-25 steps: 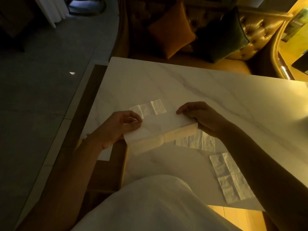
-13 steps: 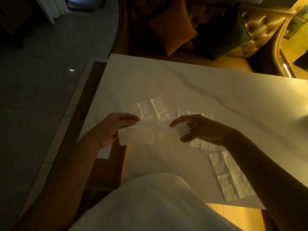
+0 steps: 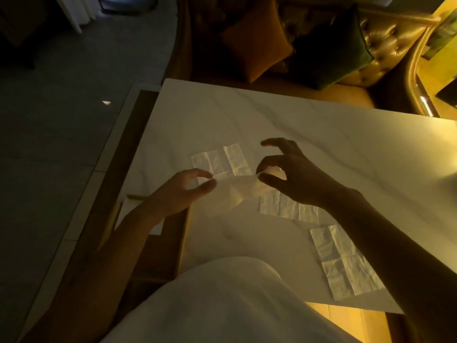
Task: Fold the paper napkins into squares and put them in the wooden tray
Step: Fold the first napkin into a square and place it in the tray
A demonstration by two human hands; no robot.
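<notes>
A folded white paper napkin (image 3: 235, 191) hangs just above the marble table (image 3: 309, 144), stretched between both hands. My left hand (image 3: 183, 191) pinches its left end with thumb and forefinger. My right hand (image 3: 289, 174) pinches its right end, the other fingers spread above. Three more napkins lie flat on the table: one (image 3: 221, 162) beyond the hands, one (image 3: 288, 206) under my right wrist, one (image 3: 346, 264) near the front right edge. The wooden tray (image 3: 148, 246) sits low at the table's left side, with a white napkin (image 3: 128, 212) in it, partly hidden by my left forearm.
A tufted golden sofa (image 3: 385, 43) with an orange cushion (image 3: 254, 38) and a dark green cushion (image 3: 331, 50) stands behind the table. Grey floor (image 3: 49, 144) lies to the left. My white-clothed lap (image 3: 222, 305) fills the bottom.
The napkin went from a wide half-folded sheet to a narrow strip, now bunched and shorter between my hands. My right hand has risen and its fingers have spread.
</notes>
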